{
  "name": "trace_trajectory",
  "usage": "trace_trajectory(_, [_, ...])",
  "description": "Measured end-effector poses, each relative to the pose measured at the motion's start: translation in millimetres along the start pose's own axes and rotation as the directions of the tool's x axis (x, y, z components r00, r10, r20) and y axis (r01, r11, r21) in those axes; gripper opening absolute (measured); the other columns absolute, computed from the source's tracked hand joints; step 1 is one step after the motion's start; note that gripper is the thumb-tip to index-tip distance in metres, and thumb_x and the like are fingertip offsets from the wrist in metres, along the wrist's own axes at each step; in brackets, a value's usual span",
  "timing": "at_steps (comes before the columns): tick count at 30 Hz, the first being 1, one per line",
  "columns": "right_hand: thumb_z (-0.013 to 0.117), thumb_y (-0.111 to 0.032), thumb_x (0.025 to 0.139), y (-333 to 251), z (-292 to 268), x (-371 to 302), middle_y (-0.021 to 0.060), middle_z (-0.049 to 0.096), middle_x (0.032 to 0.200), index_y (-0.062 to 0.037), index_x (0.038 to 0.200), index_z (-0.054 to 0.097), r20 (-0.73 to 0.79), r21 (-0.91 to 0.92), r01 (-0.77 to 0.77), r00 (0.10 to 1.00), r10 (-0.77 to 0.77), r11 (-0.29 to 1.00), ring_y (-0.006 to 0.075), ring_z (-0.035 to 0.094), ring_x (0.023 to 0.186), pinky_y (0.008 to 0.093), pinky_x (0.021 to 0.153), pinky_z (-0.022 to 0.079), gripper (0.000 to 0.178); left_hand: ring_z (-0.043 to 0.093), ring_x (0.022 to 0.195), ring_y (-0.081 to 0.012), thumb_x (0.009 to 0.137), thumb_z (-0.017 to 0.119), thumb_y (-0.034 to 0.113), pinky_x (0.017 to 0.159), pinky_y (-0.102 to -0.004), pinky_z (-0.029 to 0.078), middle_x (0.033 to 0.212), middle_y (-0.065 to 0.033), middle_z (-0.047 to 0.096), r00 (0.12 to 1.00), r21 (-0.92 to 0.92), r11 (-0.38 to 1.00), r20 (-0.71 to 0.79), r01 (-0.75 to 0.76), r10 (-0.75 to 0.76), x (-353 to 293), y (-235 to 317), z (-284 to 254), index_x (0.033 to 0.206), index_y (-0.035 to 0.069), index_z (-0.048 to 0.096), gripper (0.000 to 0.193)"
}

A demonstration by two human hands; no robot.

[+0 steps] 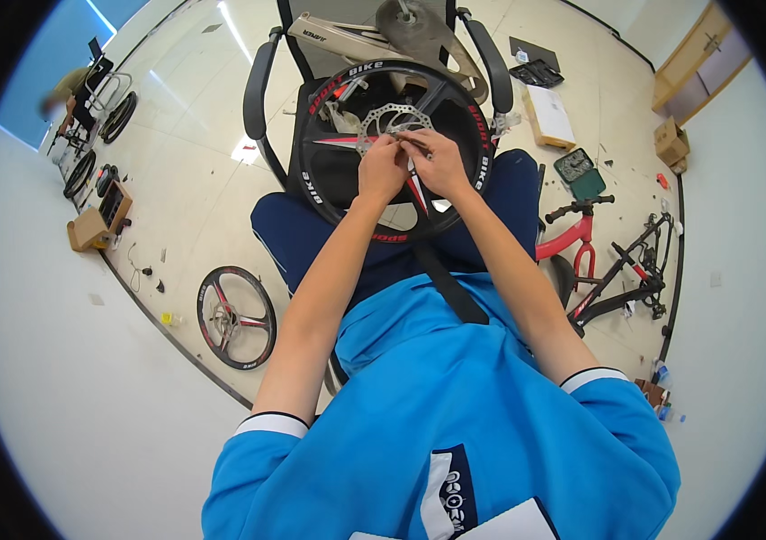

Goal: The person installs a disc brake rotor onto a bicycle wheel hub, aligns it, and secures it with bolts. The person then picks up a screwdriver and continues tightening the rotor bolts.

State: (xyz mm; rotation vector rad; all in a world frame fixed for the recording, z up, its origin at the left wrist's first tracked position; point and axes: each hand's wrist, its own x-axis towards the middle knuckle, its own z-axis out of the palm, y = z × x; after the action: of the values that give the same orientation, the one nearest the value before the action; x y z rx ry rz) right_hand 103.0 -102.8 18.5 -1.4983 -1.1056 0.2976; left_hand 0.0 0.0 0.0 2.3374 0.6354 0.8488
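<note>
A black three-spoke bicycle wheel (470,106) with red and white markings lies across my thighs, its far side over an office chair. At its centre sits a silver brake disc (392,114) with cut-outs. My left hand (384,169) is closed over the near edge of the disc by the hub. Right beside it, my right hand (437,163) is closed too, its fingertips nearly meeting the left ones. Whatever small part the fingers pinch is too small and covered to name. The hub's middle is hidden beneath both hands.
The office chair (257,103) faces me, holding a beige bike frame (338,36). On the floor lie a second wheel (236,318) at left, and at right a red fork with handlebar (572,236), a black frame (621,279) and a green toolbox (586,184). A person works far left.
</note>
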Motion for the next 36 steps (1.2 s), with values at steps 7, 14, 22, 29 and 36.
trace_trajectory(7, [0.076, -0.011, 0.085, -8, 10, -7, 0.0156, 0.075, 0.092, 0.0048, 0.105, 0.072, -0.25, 0.112, -0.127, 0.956, 0.152, 0.986, 0.0172, 0.074, 0.078, 0.0281, 0.069, 0.056, 0.025, 0.066, 0.078, -0.0334, 0.079, 0.071, 0.011, 0.07, -0.041, 0.053, 0.084, -0.0128, 0.066, 0.997, 0.01, 1.0, -0.082, -0.006, 0.007, -1, -1, 12, 0.085, 0.002, 0.072, 0.011])
trace_trajectory(14, [0.074, -0.009, 0.085, -11, 14, -4, 0.0138, 0.076, 0.081, 0.004, 0.094, 0.074, -0.318, 0.091, -0.188, 0.925, 0.207, 0.978, 0.0173, 0.074, 0.074, 0.0284, 0.067, 0.057, 0.016, 0.067, 0.085, -0.033, 0.084, 0.073, 0.019, 0.075, -0.0422, 0.054, 0.091, -0.0103, 0.066, 0.999, 0.044, 0.999, -0.036, 0.002, -0.001, 2, 3, -1, 0.092, 0.007, 0.075, 0.015])
trace_trajectory(22, [0.074, -0.009, 0.089, 30, -44, -17, 0.0066, 0.075, 0.087, 0.0014, 0.099, 0.074, -0.364, 0.45, -0.298, 0.8, 0.478, 0.842, 0.013, 0.07, 0.076, 0.0251, 0.069, 0.054, 0.014, 0.067, 0.083, -0.0331, 0.085, 0.072, 0.018, 0.074, -0.0408, 0.054, 0.089, -0.0117, 0.067, 0.998, 0.029, 0.998, -0.033, -0.056, 0.057, -2, 6, 0, 0.091, 0.005, 0.076, 0.015])
trace_trajectory(29, [0.069, -0.008, 0.089, 62, -89, -69, 0.0067, 0.073, 0.084, 0.0018, 0.093, 0.072, -0.32, 0.552, -0.439, 0.673, 0.666, 0.709, 0.0119, 0.068, 0.071, 0.0245, 0.063, 0.052, 0.011, 0.064, 0.062, -0.021, 0.083, 0.079, 0.015, 0.06, -0.0314, 0.049, 0.075, -0.0106, 0.065, 0.994, -0.047, 0.994, 0.053, -0.098, 0.1, -15, 26, 1, 0.085, 0.001, 0.073, 0.016])
trace_trajectory(36, [0.053, -0.008, 0.094, 55, -60, -94, 0.0075, 0.065, 0.077, 0.0006, 0.101, 0.065, 0.072, 0.76, -0.552, 0.596, 0.8, 0.343, 0.0164, 0.066, 0.066, 0.0291, 0.058, 0.056, 0.016, 0.066, 0.063, -0.0201, 0.084, 0.08, 0.015, 0.058, -0.031, 0.05, 0.075, -0.0125, 0.067, 0.957, -0.064, 0.997, 0.285, -0.036, 0.053, -64, 46, 44, 0.089, 0.001, 0.073, 0.016])
